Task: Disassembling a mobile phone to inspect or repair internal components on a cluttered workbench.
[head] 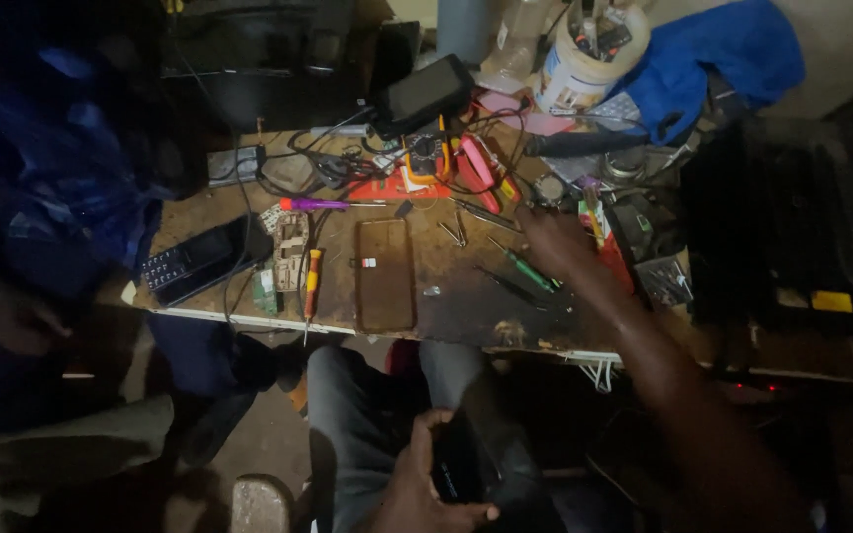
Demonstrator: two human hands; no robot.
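Head view, looking down past the knees: the left hand (pixel 426 479) is curled around a dark, flat phone (pixel 461 464) held low over the lap, below the front edge of the bench (pixel 466 316), thumb along its lower edge. The phone's face is black and glossy; no detail on it can be made out.

The right hand (pixel 555 242) is stretched out over the bench with its fingers loosely spread, holding nothing. Its fingertips lie just beside a green-handled screwdriver (pixel 530 271) and a thin dark tool; whether they touch either is unclear because of blur.

At the middle of the bench lies a brownish translucent phone cover (pixel 385 276), rectangular, with a small white and red sticker near its top. Left of it are a red and yellow screwdriver (pixel 313 281) and a black keypad phone (pixel 190 262). At the far edge stands a round white tub (pixel 584 59) with a printed label, filled with tools, beside a blue cloth (pixel 723 54). A small yellow label shows on the dark box (pixel 831 301) at the right.
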